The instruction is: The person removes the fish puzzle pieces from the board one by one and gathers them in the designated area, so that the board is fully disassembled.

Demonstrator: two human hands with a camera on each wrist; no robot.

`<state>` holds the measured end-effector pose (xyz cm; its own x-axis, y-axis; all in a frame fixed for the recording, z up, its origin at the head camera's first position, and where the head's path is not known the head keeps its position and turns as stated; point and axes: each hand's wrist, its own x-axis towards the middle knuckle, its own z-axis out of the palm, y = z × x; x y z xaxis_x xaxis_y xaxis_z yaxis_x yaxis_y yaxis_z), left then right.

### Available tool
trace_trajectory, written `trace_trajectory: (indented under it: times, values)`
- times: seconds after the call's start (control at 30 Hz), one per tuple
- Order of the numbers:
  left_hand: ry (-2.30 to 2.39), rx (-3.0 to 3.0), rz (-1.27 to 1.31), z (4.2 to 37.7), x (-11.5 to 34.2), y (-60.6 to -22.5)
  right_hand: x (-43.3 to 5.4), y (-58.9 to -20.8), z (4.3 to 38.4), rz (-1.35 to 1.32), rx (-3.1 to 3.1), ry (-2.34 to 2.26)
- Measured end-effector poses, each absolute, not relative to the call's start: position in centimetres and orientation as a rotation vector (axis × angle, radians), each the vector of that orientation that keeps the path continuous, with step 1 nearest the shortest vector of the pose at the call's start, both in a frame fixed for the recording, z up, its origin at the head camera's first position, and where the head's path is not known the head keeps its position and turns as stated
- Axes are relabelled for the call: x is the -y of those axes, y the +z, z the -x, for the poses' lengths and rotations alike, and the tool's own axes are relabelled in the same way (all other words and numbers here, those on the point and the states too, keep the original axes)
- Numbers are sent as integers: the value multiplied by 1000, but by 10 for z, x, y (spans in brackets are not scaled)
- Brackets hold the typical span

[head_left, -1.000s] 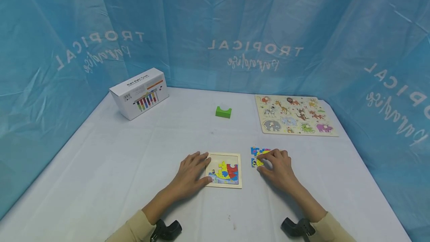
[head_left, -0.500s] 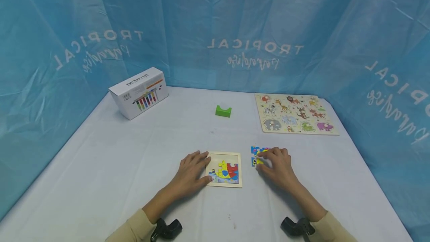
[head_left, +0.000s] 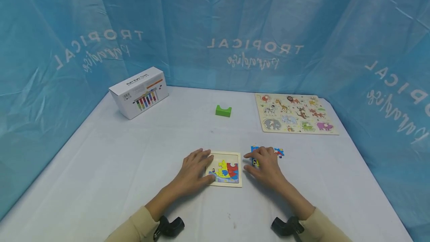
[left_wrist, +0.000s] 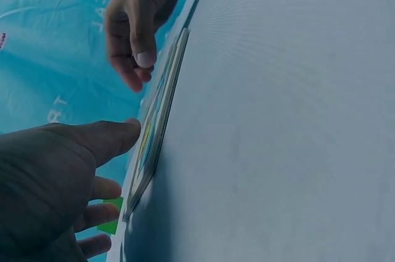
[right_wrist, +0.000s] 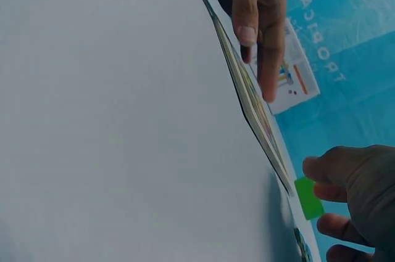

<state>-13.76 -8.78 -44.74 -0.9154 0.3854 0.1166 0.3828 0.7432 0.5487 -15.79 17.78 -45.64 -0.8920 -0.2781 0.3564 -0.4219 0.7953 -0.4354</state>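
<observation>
A small square wooden jigsaw tray (head_left: 231,157) lies on the white cloth, with yellow, red and blue pieces fitted in its lower part. My left hand (head_left: 195,173) rests at the tray's left edge, fingers spread and thumb over the lower-left rim. Just right of the tray, my right hand (head_left: 265,165) hovers over loose jigsaw pieces (head_left: 279,152). Its thumb and forefinger stand apart, pointing at the tray, and no piece shows between them. Part of the loose pieces is hidden beneath this hand. In the right wrist view, the right hand's fingers (right_wrist: 336,228) are loosely extended.
Behind the tray sits a green block (head_left: 223,112) with a curved notch. A wooden animal puzzle board (head_left: 295,117) lies at the back right. A white box (head_left: 141,92) stands at the back left. Blue curtains (head_left: 215,29) border the table's back and sides.
My right hand has moved left from the loose pieces toward the tray, and its thumb and forefinger have spread. More loose pieces show behind it. My left hand has shifted slightly right.
</observation>
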Motion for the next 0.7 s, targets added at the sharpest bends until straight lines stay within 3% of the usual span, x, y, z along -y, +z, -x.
trace_trajectory:
  times: [0.7]
  values:
    - [806, -2921, -751, 143, 73, -450, -140, -457, 153, -697, 2702, 762]
